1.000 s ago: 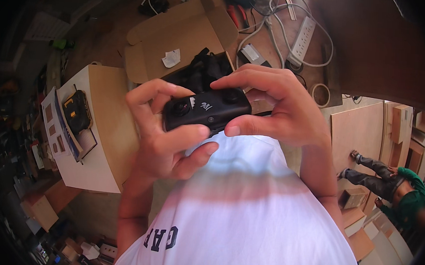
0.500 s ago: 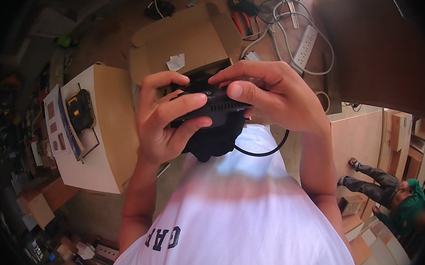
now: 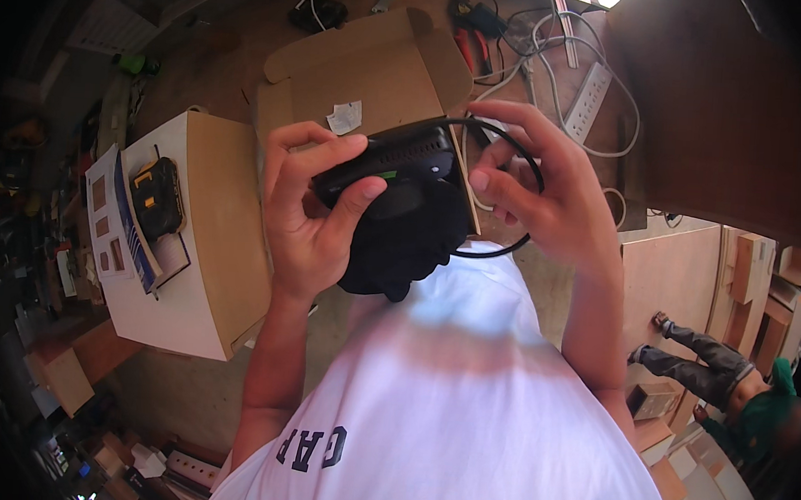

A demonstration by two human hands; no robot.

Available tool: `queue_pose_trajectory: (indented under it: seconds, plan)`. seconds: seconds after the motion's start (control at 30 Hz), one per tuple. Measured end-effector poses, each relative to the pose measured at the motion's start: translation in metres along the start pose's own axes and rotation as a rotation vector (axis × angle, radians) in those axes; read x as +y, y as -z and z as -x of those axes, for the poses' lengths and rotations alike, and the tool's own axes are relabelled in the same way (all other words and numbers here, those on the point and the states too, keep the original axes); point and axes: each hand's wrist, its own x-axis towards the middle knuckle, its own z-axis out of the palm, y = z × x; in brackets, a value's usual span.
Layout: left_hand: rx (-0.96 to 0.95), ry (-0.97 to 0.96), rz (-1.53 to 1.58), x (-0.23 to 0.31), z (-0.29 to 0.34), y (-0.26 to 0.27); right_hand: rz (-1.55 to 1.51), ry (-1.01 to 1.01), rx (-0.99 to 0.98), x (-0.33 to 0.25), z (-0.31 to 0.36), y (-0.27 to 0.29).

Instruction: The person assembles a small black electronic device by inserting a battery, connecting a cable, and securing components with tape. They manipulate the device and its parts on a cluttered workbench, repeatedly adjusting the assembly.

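A black box-shaped device (image 3: 398, 152) with vent slots, a green strip and a small white light is in front of my chest. My left hand (image 3: 316, 198) is closed on its left end, thumb on the near face and fingers over the top. Soft black fabric (image 3: 401, 241) hangs bunched beneath the device; its full shape is hidden. A black cable (image 3: 538, 171) leaves the device's right end and loops down to the fabric. My right hand (image 3: 545, 181) is beside that loop, thumb and index finger apart, the other fingers curled, holding nothing that I can see.
An open cardboard box (image 3: 366, 71) with a paper scrap lies on the workbench beyond my hands. A power strip (image 3: 587, 100) and tangled cords are at the far right. On a white cabinet (image 3: 151, 298) at left rests a yellow-black battery (image 3: 155, 198). A person in green (image 3: 761, 410) is at right.
My right hand has come off the device and moved slightly right. The device has turned, so the light, green strip and cable end now show. My left hand still holds it.
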Motion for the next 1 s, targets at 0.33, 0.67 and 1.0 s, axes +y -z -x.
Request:
queue_pose_trajectory:
  seconds: [0.33, 0.67, 1.0]
  plan:
    - [0.037, -0.180, -0.142, -0.004, 0.004, 0.001, -0.671, -0.198, 0.022, 0.040, 0.024, -0.017]
    - [0.025, -0.270, -0.141, -0.002, 0.002, 0.000, -0.493, 0.147, -0.218, 0.087, 0.023, -0.010]
    - [0.213, -0.052, 0.011, -0.001, 0.005, -0.015, -0.714, 0.302, -0.123, 0.070, 0.011, -0.004]
